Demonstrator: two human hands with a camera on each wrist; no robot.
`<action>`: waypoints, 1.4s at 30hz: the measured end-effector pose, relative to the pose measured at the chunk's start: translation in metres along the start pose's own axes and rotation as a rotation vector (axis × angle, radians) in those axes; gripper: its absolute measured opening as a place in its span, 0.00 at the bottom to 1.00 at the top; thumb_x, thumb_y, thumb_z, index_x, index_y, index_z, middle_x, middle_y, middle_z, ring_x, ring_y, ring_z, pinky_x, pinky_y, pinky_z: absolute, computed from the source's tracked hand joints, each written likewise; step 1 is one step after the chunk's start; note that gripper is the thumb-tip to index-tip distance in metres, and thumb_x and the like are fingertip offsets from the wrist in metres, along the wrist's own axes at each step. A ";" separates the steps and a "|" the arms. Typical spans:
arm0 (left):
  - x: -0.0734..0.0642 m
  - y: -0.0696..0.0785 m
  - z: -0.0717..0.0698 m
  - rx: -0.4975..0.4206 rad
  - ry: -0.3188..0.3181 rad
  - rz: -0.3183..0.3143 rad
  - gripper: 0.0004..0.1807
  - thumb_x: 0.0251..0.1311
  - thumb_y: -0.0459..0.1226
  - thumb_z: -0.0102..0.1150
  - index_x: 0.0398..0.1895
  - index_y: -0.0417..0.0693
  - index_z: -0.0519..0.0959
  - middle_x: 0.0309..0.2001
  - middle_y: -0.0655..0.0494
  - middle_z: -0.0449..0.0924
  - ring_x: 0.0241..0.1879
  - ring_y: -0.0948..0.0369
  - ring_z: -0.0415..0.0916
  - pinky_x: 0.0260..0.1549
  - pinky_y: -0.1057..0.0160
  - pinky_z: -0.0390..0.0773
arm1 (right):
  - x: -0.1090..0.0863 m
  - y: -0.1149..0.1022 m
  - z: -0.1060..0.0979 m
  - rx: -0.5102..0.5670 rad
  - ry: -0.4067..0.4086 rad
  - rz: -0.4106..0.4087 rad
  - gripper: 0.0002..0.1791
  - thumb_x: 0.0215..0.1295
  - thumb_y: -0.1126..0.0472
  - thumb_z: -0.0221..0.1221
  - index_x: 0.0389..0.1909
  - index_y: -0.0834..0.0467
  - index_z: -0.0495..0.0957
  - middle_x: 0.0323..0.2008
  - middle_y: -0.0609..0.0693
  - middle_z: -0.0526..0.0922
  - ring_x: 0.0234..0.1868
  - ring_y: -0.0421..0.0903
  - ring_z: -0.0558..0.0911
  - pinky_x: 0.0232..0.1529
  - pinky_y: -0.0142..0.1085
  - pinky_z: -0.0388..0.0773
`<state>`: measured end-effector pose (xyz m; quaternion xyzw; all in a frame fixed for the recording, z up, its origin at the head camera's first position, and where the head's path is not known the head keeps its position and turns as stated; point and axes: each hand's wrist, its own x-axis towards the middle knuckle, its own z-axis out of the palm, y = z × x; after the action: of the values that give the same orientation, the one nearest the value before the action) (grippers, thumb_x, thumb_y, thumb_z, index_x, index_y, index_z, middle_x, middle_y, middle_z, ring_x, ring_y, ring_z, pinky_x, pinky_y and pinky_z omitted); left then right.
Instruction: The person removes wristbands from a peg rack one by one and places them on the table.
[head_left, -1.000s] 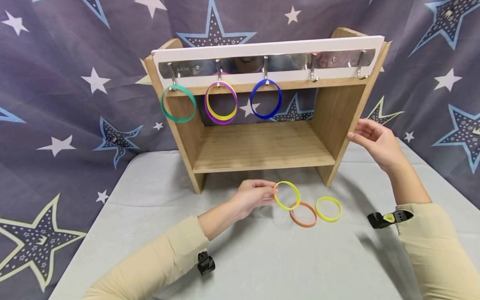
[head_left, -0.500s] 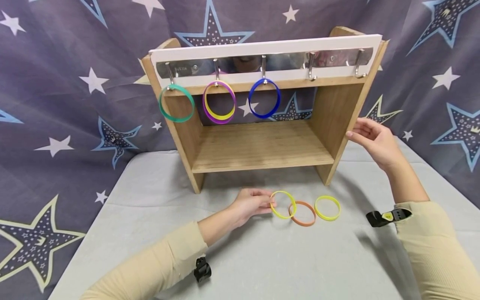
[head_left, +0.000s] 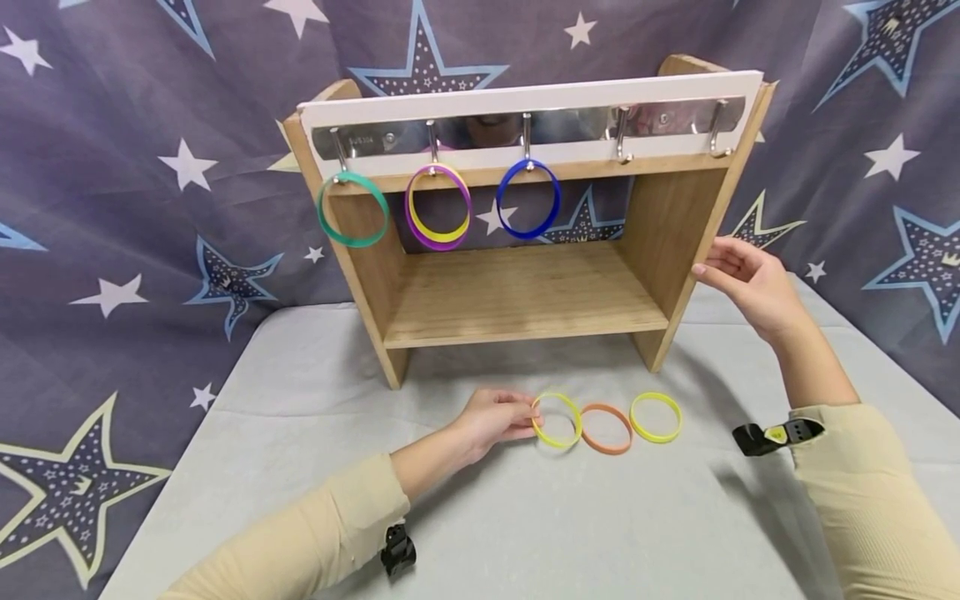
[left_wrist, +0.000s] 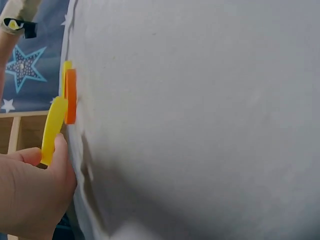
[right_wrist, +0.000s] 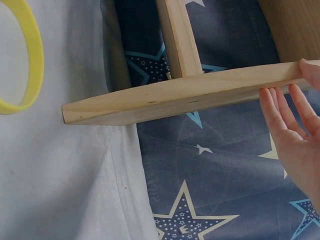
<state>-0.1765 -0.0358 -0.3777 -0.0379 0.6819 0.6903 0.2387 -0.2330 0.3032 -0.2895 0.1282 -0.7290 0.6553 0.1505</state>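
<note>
My left hand (head_left: 491, 425) pinches a yellow silicone wristband (head_left: 577, 427) by its left side, low over the table. In the left wrist view that yellow band (left_wrist: 54, 125) stands between thumb and finger. Just right of it an orange wristband (head_left: 628, 442) lies on the cloth, then a second yellow wristband (head_left: 678, 421). At the right, my right hand (head_left: 761, 287) holds the side panel of the wooden shelf (head_left: 525, 292). The right wrist view has its fingertips against the panel's outer face (right_wrist: 210, 102), the thumb on the opposite edge.
A metal hook rail (head_left: 570, 125) runs along the shelf top. From its hooks hang a green band (head_left: 363, 242), a purple band (head_left: 409, 218) with a yellow one (head_left: 438, 237), and a blue band (head_left: 501, 200). Behind is a star-patterned curtain (head_left: 135, 217).
My left hand has lowered the yellow wristband and drawn it left, so it no longer overlaps the orange one as much. The right hand stays on the shelf panel.
</note>
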 end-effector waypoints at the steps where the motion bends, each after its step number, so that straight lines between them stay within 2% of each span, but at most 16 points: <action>1: 0.000 -0.001 -0.001 -0.001 0.005 -0.001 0.16 0.57 0.24 0.57 0.50 0.25 0.76 0.31 0.48 0.83 0.30 0.65 0.81 0.42 0.64 0.87 | 0.000 0.000 0.000 -0.005 0.000 -0.001 0.19 0.59 0.75 0.61 0.42 0.47 0.80 0.34 0.35 0.83 0.35 0.30 0.81 0.36 0.17 0.80; 6: -0.001 -0.006 -0.004 0.000 0.039 -0.022 0.16 0.57 0.23 0.57 0.50 0.26 0.76 0.36 0.43 0.84 0.30 0.64 0.82 0.41 0.65 0.88 | 0.001 -0.001 -0.001 -0.014 -0.009 0.000 0.19 0.59 0.75 0.61 0.43 0.47 0.79 0.34 0.35 0.83 0.35 0.30 0.81 0.36 0.16 0.80; 10: -0.003 -0.004 -0.005 0.034 0.042 -0.036 0.15 0.57 0.24 0.58 0.48 0.25 0.77 0.35 0.44 0.84 0.28 0.64 0.82 0.41 0.65 0.88 | 0.001 -0.002 -0.001 -0.023 0.000 0.001 0.19 0.58 0.75 0.61 0.42 0.47 0.80 0.34 0.35 0.83 0.35 0.30 0.81 0.36 0.17 0.80; 14: -0.006 0.004 -0.007 0.187 0.028 -0.011 0.14 0.58 0.26 0.58 0.47 0.26 0.78 0.36 0.40 0.85 0.30 0.63 0.83 0.41 0.64 0.88 | 0.001 -0.002 -0.001 0.005 -0.009 -0.008 0.19 0.58 0.75 0.61 0.43 0.48 0.80 0.34 0.36 0.83 0.36 0.30 0.81 0.37 0.16 0.80; 18: -0.009 0.011 -0.009 0.353 0.019 0.028 0.13 0.58 0.28 0.60 0.44 0.28 0.80 0.41 0.37 0.84 0.34 0.56 0.86 0.39 0.64 0.88 | 0.001 -0.002 -0.001 -0.006 -0.005 -0.004 0.19 0.59 0.75 0.61 0.43 0.48 0.80 0.34 0.36 0.83 0.36 0.30 0.81 0.37 0.16 0.80; 24: -0.012 0.018 -0.014 0.472 -0.009 0.030 0.13 0.58 0.32 0.62 0.43 0.30 0.81 0.42 0.41 0.84 0.38 0.54 0.86 0.38 0.64 0.88 | 0.000 -0.001 -0.002 -0.081 0.013 0.027 0.19 0.59 0.73 0.62 0.42 0.45 0.79 0.34 0.33 0.82 0.36 0.29 0.80 0.36 0.16 0.79; 28: -0.014 0.022 -0.017 0.505 -0.025 0.039 0.14 0.58 0.33 0.63 0.45 0.31 0.81 0.41 0.39 0.85 0.38 0.53 0.85 0.39 0.63 0.88 | 0.000 0.001 -0.002 -0.094 0.011 0.029 0.19 0.60 0.73 0.61 0.42 0.45 0.78 0.34 0.33 0.82 0.36 0.29 0.80 0.36 0.16 0.79; 34: -0.013 0.033 -0.022 0.575 -0.028 0.088 0.11 0.58 0.36 0.62 0.42 0.38 0.83 0.41 0.42 0.86 0.41 0.53 0.84 0.40 0.61 0.88 | -0.001 0.002 -0.002 -0.096 0.009 0.024 0.19 0.59 0.73 0.61 0.43 0.45 0.79 0.34 0.33 0.82 0.36 0.29 0.80 0.36 0.16 0.79; 38: -0.016 0.046 -0.024 0.576 -0.015 0.104 0.11 0.61 0.38 0.61 0.42 0.42 0.82 0.43 0.44 0.86 0.45 0.51 0.83 0.44 0.58 0.87 | -0.001 0.001 -0.002 -0.089 0.011 0.022 0.19 0.59 0.73 0.62 0.42 0.45 0.79 0.34 0.33 0.83 0.35 0.29 0.81 0.36 0.16 0.79; 42: -0.020 0.063 -0.025 0.560 -0.001 0.132 0.11 0.62 0.39 0.60 0.43 0.44 0.83 0.45 0.47 0.85 0.45 0.52 0.83 0.47 0.57 0.86 | 0.000 0.001 -0.002 -0.084 0.012 0.022 0.19 0.59 0.73 0.62 0.42 0.46 0.79 0.34 0.33 0.82 0.35 0.29 0.80 0.36 0.16 0.79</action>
<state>-0.1899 -0.0626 -0.3135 0.0745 0.8469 0.4891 0.1949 -0.2333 0.3053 -0.2902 0.1097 -0.7564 0.6265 0.1526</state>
